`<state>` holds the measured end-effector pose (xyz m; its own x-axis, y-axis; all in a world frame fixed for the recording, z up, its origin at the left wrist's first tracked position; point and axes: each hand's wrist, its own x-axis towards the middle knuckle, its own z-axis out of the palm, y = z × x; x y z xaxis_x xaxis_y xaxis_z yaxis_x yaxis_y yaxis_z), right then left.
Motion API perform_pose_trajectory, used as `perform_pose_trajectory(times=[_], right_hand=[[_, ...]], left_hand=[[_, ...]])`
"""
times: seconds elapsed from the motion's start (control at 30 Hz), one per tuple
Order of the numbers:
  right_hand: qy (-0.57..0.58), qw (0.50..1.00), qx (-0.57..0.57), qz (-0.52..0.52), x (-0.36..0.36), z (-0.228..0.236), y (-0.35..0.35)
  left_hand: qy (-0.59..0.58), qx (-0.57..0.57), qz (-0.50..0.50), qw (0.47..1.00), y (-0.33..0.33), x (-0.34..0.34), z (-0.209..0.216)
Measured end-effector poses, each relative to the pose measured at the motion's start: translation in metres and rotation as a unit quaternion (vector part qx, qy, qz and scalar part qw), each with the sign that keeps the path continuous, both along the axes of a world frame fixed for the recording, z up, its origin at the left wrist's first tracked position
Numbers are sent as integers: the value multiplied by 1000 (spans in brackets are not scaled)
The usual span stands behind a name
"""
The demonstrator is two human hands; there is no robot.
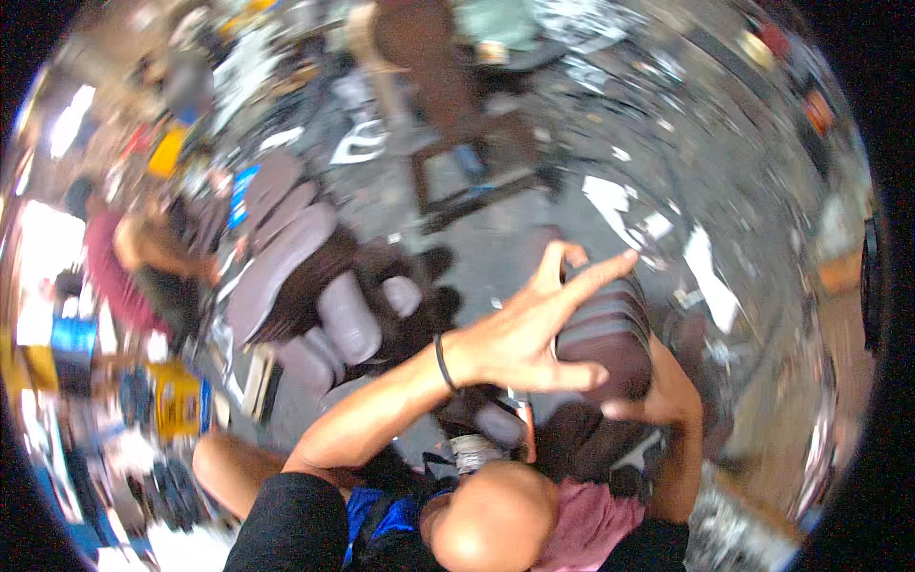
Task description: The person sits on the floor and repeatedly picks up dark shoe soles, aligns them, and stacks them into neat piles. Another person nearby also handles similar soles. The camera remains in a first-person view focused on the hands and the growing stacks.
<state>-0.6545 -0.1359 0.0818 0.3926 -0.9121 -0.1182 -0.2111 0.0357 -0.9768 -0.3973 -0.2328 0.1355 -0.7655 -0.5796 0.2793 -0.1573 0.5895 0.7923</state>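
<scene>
My right hand (672, 386) is closed around the right and near side of a stack of dark brown shoe soles (610, 348), its thumb on the near end. Layered edges show along the top of the stack. My left hand (524, 329), with a black band at the wrist, is spread wide over the left side of the stack, thumb and index finger far apart. Whether its fingers touch the soles is blurred. Left of my hands lies a pile of brown soles (286, 272), with a loose sole (349, 319) and a smaller piece (401, 296) beside it.
Ahead stands a low dark wooden stool (477, 176). White scraps (710, 276) litter the grey floor (496, 253) at right. A tin can (470, 454) is near my knee (496, 515), which has a pink cloth (596, 515) beside it. Another person (124, 257) sits at left near a yellow container (179, 400).
</scene>
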Motion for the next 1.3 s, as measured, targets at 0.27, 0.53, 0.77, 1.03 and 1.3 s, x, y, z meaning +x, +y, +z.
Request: perform_pose_trajectory(times=[0.27, 0.53, 0.77, 1.03, 1.3], right_hand=[[-51, 990, 28, 129, 112, 51, -67], [-91, 994, 51, 37, 287, 16, -142], [-36, 984, 170, 51, 288, 13, -138], [-111, 982, 149, 34, 251, 46, -144], [-160, 976, 142, -42, 211, 65, -143]], left_hand=[[242, 266, 467, 808, 136, 159, 21], [264, 344, 685, 585, 155, 241, -24], [176, 216, 633, 723, 192, 224, -100], [61, 114, 702, 701, 167, 208, -130], [65, 140, 678, 718, 155, 224, -116]])
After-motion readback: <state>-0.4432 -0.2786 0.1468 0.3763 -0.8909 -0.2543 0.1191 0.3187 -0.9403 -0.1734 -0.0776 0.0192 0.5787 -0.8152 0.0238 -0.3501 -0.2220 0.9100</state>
